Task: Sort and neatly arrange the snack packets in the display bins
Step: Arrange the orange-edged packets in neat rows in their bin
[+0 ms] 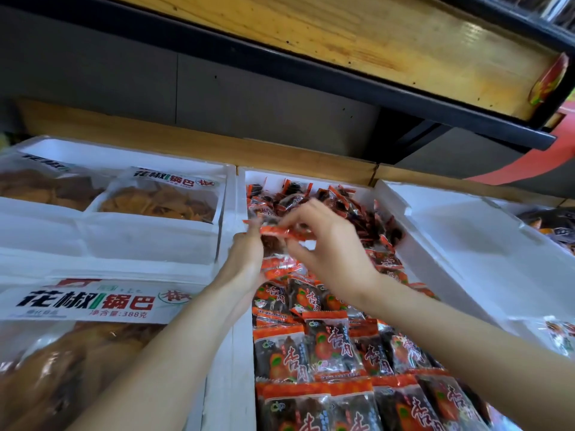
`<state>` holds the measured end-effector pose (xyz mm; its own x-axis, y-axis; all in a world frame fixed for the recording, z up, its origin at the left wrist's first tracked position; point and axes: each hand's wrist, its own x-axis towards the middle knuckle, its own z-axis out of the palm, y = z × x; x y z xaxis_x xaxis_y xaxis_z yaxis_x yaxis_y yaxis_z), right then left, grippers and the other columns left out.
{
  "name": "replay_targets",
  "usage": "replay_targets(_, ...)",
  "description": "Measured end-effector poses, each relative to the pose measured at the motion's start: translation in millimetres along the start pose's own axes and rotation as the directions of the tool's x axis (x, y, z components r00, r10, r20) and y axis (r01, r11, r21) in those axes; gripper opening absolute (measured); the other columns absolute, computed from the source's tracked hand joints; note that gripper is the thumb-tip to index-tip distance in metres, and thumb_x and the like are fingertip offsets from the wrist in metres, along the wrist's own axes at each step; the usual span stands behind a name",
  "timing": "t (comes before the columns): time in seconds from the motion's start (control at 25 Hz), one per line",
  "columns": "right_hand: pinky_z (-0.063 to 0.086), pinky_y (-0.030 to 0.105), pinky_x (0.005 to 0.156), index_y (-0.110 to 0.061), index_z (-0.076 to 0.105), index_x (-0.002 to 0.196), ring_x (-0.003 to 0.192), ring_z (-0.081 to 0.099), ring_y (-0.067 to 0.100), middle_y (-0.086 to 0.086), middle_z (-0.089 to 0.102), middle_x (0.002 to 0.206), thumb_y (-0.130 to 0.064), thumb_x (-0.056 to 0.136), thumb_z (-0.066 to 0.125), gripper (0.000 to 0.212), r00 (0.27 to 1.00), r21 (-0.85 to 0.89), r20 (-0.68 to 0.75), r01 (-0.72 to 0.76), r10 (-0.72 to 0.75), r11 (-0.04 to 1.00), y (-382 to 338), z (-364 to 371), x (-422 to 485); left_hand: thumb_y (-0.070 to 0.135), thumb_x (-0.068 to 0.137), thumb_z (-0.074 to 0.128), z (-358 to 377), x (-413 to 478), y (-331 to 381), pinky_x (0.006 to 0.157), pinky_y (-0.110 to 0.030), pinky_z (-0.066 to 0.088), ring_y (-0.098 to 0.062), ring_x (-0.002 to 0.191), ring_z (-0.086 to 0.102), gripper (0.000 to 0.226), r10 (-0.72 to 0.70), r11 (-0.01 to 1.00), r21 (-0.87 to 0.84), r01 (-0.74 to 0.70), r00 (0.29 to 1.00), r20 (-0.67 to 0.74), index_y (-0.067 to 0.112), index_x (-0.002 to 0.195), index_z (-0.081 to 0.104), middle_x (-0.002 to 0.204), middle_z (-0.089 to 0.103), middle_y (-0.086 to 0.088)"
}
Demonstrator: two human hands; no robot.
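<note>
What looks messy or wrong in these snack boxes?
The small orange-and-black snack packets at the far end of the middle white foam bin lie jumbled at all angles, while the near rows sit flat and lined up.

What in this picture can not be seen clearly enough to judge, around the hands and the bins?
Head view only:
- left hand: fingers motion-blurred, partly behind the packet; its grip is unclear.
- packet pinched by the right hand: print blurred, unreadable.
- middle bin: floor covered by packets and both forearms.
- far-right packets: cut off by the frame edge, kind unclear.
- red item on the upper shelf: blurred, not identifiable.
</note>
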<state>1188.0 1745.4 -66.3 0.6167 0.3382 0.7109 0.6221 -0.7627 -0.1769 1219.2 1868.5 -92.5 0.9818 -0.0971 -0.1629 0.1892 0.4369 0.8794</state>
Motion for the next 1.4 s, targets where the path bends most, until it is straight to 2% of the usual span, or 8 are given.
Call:
replay_targets(0.08, 0.048, 0.030, 0.076, -0.012, 0.063, 0.093, 0.086, 0.056, 0.010, -0.002, 0.058, 0.092, -0.004, 0.077, 0.065, 0.018, 0.999, 0.001, 0.033, 0.021, -0.021, 1.000, -1, 9, -7, 0.057, 0.094, 0.039, -2, -4, 3, 0.072, -0.040, 0.055, -0.025, 0.084, 0.067, 0.057, -0.034, 0.992, -0.119, 0.045, 0.995, 0.094, 0.010, 0.120, 0.058, 0.103, 0.069, -0.014)
replay_targets(0.2, 0.048, 0.028, 0.082, -0.010, 0.064, 0.093, 0.090, 0.058, 0.010, -0.001, 0.061, 0.094, -0.008, 0.082, 0.067, 0.012, 0.998, 0.114, 0.048, 0.027, -0.033, 0.993, 2, 6, -11, 0.048, 0.088, 0.061, -4, -3, 0, 0.067, -0.032, 0.052, -0.018, 0.080, 0.066, 0.055, 0.066, 0.996, 0.047, -0.073, 0.990, 0.124, 0.008, 0.126, 0.054, 0.107, 0.067, -0.010)
replay_targets(0.36, 0.050, 0.025, 0.086, -0.015, 0.062, 0.099, 0.095, 0.060, 0.005, -0.003, 0.063, 0.100, -0.016, 0.091, 0.058, 0.009, 0.993, 0.244, 0.022, -0.117, 0.116, 0.963, 33, -7, -10, 0.063, 0.061, 0.067, -9, 3, 0, 0.094, -0.048, 0.050, -0.025, 0.102, 0.065, 0.075, 0.187, 0.957, 0.213, -0.197, 0.980, 0.063, 0.019, 0.119, 0.049, 0.114, 0.066, -0.009)
replay_targets(0.52, 0.041, 0.033, 0.099, -0.008, 0.044, 0.127, 0.118, 0.048, 0.022, 0.009, 0.050, 0.126, -0.031, 0.091, 0.057, 0.044, 0.816, -0.216, -0.028, -0.569, 0.578, 0.793, 136, -18, -9, 0.057, 0.079, 0.063, -7, 2, -4, 0.107, -0.049, 0.037, -0.022, 0.117, 0.056, 0.050, 0.196, 0.940, 0.251, -0.230, 0.968, 0.156, 0.026, 0.115, 0.047, 0.121, 0.061, -0.001)
replay_targets(0.64, 0.036, 0.043, 0.103, 0.001, 0.029, 0.135, 0.127, 0.039, 0.034, 0.020, 0.040, 0.135, -0.036, 0.089, 0.059, 0.066, 0.665, -0.447, 0.039, -0.656, 0.746, 0.608, 191, -24, -14, 0.041, 0.092, 0.059, 12, 10, 2, 0.104, -0.036, 0.032, -0.014, 0.119, 0.050, 0.034, 0.232, 0.931, 0.238, -0.276, 0.952, 0.199, 0.025, 0.118, 0.045, 0.124, 0.056, 0.005)
replay_targets(0.96, 0.047, 0.042, 0.086, -0.001, 0.044, 0.127, 0.110, 0.056, 0.036, 0.018, 0.056, 0.121, -0.011, 0.091, 0.053, 0.038, 0.691, -0.609, 0.037, -0.558, 0.722, 0.564, 222, -22, -13, 0.042, 0.091, 0.059, 80, 36, -8, 0.096, -0.036, 0.029, -0.006, 0.107, 0.047, 0.045, 0.239, 0.931, 0.208, -0.301, 0.931, 0.275, 0.021, 0.127, 0.042, 0.111, 0.051, 0.014)
replay_targets(1.2, 0.049, 0.034, 0.067, -0.003, 0.064, 0.102, 0.083, 0.062, 0.033, 0.016, 0.066, 0.092, -0.002, 0.086, 0.051, 0.021, 0.774, -0.406, -0.049, -0.593, 0.632, 0.695, 203, -60, -9, 0.029, 0.095, 0.056, 89, 23, -18, 0.086, -0.034, 0.034, -0.002, 0.085, 0.048, 0.021, 0.180, 0.946, 0.219, -0.237, 0.951, 0.253, 0.025, 0.110, 0.042, 0.095, 0.047, 0.012)
replay_targets(1.4, 0.054, 0.017, 0.074, -0.006, 0.061, 0.113, 0.085, 0.065, 0.014, 0.002, 0.066, 0.101, -0.008, 0.087, 0.060, 0.026, 0.772, 0.317, -0.078, -0.581, 0.631, 0.750, 121, -81, -7, 0.049, 0.087, 0.060, 76, 13, -26, 0.113, -0.052, 0.028, -0.020, 0.133, 0.041, 0.072, 0.162, 0.944, 0.260, -0.204, 0.971, 0.174, 0.025, 0.144, 0.023, 0.147, 0.038, 0.004)
